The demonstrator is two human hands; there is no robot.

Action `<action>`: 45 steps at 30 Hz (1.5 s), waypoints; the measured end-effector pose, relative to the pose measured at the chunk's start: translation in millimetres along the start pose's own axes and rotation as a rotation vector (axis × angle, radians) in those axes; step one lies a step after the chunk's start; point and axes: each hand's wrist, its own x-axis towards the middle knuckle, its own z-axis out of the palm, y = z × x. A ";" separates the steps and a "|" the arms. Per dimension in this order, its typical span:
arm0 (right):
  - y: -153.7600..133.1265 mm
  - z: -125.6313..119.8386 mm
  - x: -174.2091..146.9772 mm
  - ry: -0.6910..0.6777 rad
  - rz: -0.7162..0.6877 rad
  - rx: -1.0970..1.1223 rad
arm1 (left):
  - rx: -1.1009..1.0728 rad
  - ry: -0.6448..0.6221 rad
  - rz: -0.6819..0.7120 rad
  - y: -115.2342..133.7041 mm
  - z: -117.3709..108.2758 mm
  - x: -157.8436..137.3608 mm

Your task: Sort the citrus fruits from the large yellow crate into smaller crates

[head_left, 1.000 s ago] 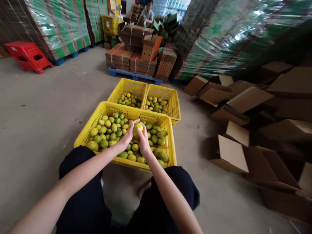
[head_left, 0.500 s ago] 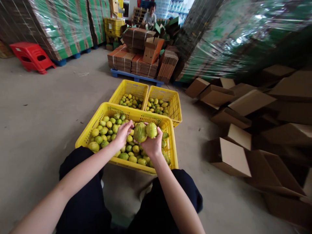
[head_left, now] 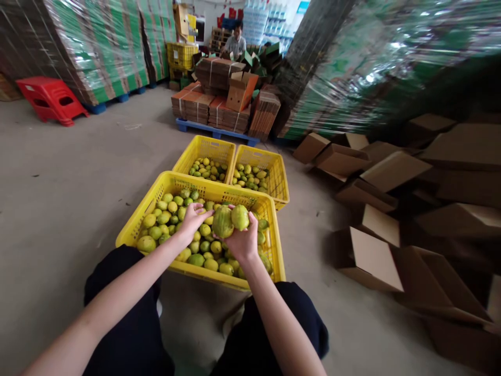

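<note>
My right hand (head_left: 243, 244) is closed around two greenish-yellow lemons, held side by side above the front crate. The larger lemon (head_left: 223, 222) is on the left, and the smaller lemon (head_left: 240, 217) sits against my thumb. Just left of them is my left hand (head_left: 191, 222), its fingers stretched toward the larger lemon and holding nothing I can see. Whether the fingertips touch that lemon, I cannot tell. Below both hands, the yellow plastic crate (head_left: 126, 230) contains many loose yellow and green lemons (head_left: 161, 218).
Behind it stand two more yellow crates, a left one (head_left: 183, 156) and a right one (head_left: 282, 180), with lemons in each. Open cardboard boxes (head_left: 376, 256) lie on the right. Flattened cartons (head_left: 191, 107) fill a blue pallet. A red stool (head_left: 52, 99) stands left; a person (head_left: 236, 42) is far back.
My left hand's fingers have spread apart from a closer pinch, and the hand has shifted slightly left. My right hand still holds both lemons. The whole view has tilted a little.
</note>
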 end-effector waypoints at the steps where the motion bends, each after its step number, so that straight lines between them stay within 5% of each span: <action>1: -0.2 -0.6 0.2 -0.006 -0.001 -0.001 | 0.002 -0.037 -0.019 1.1 0.1 -1.3; 5: 1.5 -5.6 4.6 -0.010 0.003 -0.016 | -0.053 -0.217 -0.149 7.5 2.3 -8.2; 9: 10.1 -11.3 11.5 0.022 -0.056 -0.104 | -0.156 -0.627 -0.383 13.0 3.8 -13.6; 11: 14.8 -12.1 12.3 0.031 -0.143 -0.164 | -0.199 -0.723 -0.415 13.0 2.9 -13.4; 15: 16.7 -9.3 5.0 -0.037 -0.236 -0.225 | -0.278 -0.701 -0.413 9.7 0.5 -9.0; 24: -7.6 -3.8 -4.8 -0.123 -0.197 -0.186 | -0.429 -0.782 -0.419 16.5 -6.4 0.8; 28: -20.2 -5.7 -3.9 -0.080 -0.270 -0.302 | -0.563 -0.681 -0.391 20.3 -5.0 -4.6; 33: -24.9 -9.7 -5.4 0.089 -0.513 -0.499 | -0.547 -0.531 -0.228 25.8 -2.8 -9.4; 38: -23.6 -8.4 -5.8 0.116 -0.681 -0.579 | -0.288 -0.532 0.170 31.3 -6.9 -17.6; 45: -20.3 -15.5 -1.2 0.084 -0.793 -0.747 | -0.251 -0.464 0.245 32.4 -9.2 -24.7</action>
